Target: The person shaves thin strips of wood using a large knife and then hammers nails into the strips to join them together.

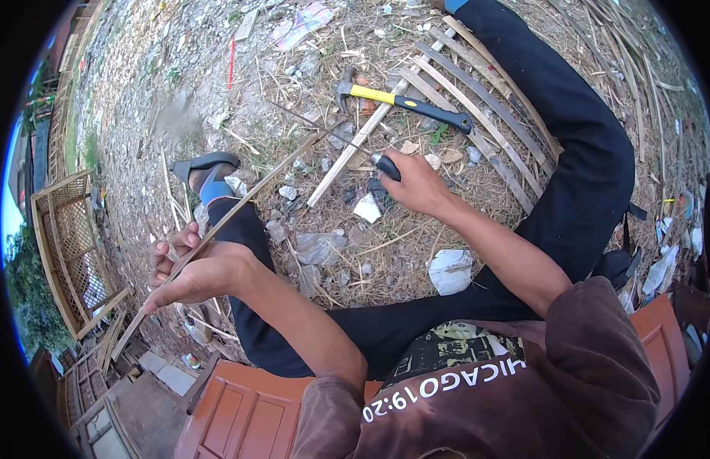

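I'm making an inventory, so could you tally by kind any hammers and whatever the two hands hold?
Hammer, not held: 1
Black-handled tool with a thin blade, in the right hand: 1
Wooden slat, in the left hand: 1
Total: 3

From the person's head, one wide fisheye view looks steeply down, close over the left hand (202,274) and right hand (417,183), onto littered ground (378,279).

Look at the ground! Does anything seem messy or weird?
Yes, a bit: a crumpled pastel scrap lies on the stony ground beyond the yellow-and-black hammer, to its left. It looks like stray litter, unlike the wooden strips, which lie roughly side by side.
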`<state>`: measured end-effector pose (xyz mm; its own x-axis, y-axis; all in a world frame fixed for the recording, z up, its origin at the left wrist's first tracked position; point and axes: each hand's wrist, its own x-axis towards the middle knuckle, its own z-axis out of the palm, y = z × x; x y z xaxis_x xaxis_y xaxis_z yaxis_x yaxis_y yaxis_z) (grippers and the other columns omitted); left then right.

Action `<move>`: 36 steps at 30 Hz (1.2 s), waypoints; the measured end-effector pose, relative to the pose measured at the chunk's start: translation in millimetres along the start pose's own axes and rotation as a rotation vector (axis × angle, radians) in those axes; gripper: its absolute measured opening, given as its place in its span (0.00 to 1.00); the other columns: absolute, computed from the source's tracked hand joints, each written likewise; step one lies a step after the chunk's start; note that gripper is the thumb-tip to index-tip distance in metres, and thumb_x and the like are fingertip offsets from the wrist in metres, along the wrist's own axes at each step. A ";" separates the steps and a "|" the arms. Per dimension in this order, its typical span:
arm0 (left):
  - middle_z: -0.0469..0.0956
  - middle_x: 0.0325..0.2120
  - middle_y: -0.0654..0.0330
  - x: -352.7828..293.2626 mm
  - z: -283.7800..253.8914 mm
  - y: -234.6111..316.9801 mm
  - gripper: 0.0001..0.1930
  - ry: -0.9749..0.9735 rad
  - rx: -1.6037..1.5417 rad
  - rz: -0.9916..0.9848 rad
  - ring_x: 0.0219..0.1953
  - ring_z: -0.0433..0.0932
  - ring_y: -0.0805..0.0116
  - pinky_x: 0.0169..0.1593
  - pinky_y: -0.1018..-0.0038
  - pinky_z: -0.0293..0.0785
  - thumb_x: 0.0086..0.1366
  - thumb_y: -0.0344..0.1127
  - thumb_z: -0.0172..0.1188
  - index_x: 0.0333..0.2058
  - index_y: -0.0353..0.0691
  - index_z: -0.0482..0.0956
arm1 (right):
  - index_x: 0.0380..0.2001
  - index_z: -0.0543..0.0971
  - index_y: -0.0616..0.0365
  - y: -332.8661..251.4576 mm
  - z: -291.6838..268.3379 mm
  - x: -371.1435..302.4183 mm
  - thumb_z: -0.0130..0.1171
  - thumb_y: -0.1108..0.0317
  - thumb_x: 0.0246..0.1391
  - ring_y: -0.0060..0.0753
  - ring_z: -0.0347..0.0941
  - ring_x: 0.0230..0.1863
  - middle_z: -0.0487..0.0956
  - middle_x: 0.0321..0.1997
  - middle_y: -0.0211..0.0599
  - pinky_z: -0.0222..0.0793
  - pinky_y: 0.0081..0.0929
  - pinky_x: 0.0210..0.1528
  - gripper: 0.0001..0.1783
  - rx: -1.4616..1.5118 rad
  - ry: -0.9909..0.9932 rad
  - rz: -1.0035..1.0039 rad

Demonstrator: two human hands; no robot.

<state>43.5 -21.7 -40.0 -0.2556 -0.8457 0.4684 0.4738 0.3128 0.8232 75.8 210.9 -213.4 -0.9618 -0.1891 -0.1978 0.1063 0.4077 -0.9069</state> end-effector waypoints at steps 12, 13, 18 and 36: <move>0.51 0.16 0.68 -8.8 12.3 37.7 0.28 -0.029 0.032 -0.028 0.18 0.56 0.76 0.22 0.78 0.59 0.70 0.67 0.39 0.27 0.47 0.54 | 0.36 0.71 0.60 -36.3 6.6 -13.3 0.60 0.68 0.56 0.58 0.77 0.27 0.78 0.24 0.51 0.70 0.48 0.29 0.10 -0.038 -0.038 -0.122; 0.51 0.17 0.68 -9.3 12.0 40.7 0.28 -0.025 0.042 -0.033 0.18 0.56 0.75 0.23 0.78 0.59 0.71 0.67 0.39 0.26 0.47 0.54 | 0.38 0.70 0.60 -42.1 10.1 -14.6 0.60 0.69 0.55 0.58 0.77 0.26 0.78 0.24 0.50 0.71 0.49 0.30 0.11 -0.036 -0.010 -0.228; 0.52 0.19 0.67 -10.2 7.1 47.9 0.27 -0.008 0.027 -0.048 0.20 0.57 0.74 0.25 0.76 0.61 0.73 0.63 0.41 0.26 0.46 0.53 | 0.37 0.69 0.61 -83.0 16.8 -18.8 0.61 0.70 0.51 0.59 0.78 0.32 0.78 0.27 0.50 0.73 0.52 0.34 0.13 -0.006 -0.091 -0.292; 0.51 0.17 0.68 -10.5 5.5 44.8 0.29 0.046 0.088 -0.016 0.19 0.56 0.73 0.25 0.75 0.59 0.73 0.63 0.43 0.24 0.46 0.51 | 0.38 0.70 0.58 -57.4 6.4 13.3 0.55 0.76 0.47 0.59 0.78 0.27 0.78 0.21 0.50 0.73 0.53 0.31 0.12 -0.275 -0.077 -0.101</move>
<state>62.8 3.5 -6.3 -0.2227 -0.8693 0.4413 0.3934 0.3340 0.8565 58.5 179.3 -166.3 -0.9409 -0.3044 -0.1486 -0.0718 0.6080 -0.7907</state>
